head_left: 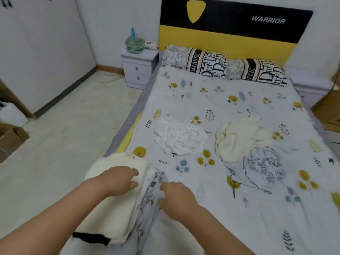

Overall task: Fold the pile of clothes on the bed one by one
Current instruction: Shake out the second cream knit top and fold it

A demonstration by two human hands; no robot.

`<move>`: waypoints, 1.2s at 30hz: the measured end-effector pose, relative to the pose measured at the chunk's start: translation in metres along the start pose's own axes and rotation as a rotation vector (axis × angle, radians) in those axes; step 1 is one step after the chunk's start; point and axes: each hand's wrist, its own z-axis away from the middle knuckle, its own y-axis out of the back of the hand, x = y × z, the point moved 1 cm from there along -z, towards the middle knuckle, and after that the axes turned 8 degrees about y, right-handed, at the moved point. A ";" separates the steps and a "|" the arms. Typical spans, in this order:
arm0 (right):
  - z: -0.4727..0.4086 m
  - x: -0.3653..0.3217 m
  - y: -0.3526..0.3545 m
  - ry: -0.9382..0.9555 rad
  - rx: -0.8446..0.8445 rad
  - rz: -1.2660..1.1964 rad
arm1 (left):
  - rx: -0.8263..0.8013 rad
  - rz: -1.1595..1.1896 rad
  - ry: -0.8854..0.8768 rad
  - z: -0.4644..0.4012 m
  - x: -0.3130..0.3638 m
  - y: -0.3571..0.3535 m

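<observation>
A person stood at the foot-side corner of the bed w/ both hands down on a stack of garments at the near left edge. The left hand lay flat, fingers fairly straight, pressing a folded cream garment that ran lengthwise toward the camera. The right hand sat just beside it, fingers curled into a floral-print garment; it appeared to pinch the cloth, though the grip itself was partly hidden.

Still unfolded, farther up the bed & to the right: a crumpled white garment near mid-bed, a cream heap beyond it, and a grey-printed piece touching the heap's near side. All three lay ahead-right of the hands, well apart from the stack. The white garment was closest to the right hand, so that hand looked the likelier to reach next, forward & slightly right. No clear long axis on it; bunched.

Two pillows rested against the yellow-black headboard; a nightstand stood at the left of the bed.
</observation>
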 end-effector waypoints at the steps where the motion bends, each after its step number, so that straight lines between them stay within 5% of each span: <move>1: 0.008 0.012 0.007 -0.007 -0.008 0.006 | -0.005 -0.003 -0.017 -0.001 0.016 0.006; 21: 0.158 0.322 0.100 -0.293 -0.088 0.005 | -0.098 0.046 -0.210 -0.089 0.362 0.048; 30: 0.130 0.424 0.090 -0.424 -0.114 -0.010 | -0.191 0.066 -0.215 -0.177 0.416 0.027; 36: 0.067 0.481 0.064 -0.481 -0.088 -0.028 | -0.110 0.022 -0.187 -0.259 0.421 0.003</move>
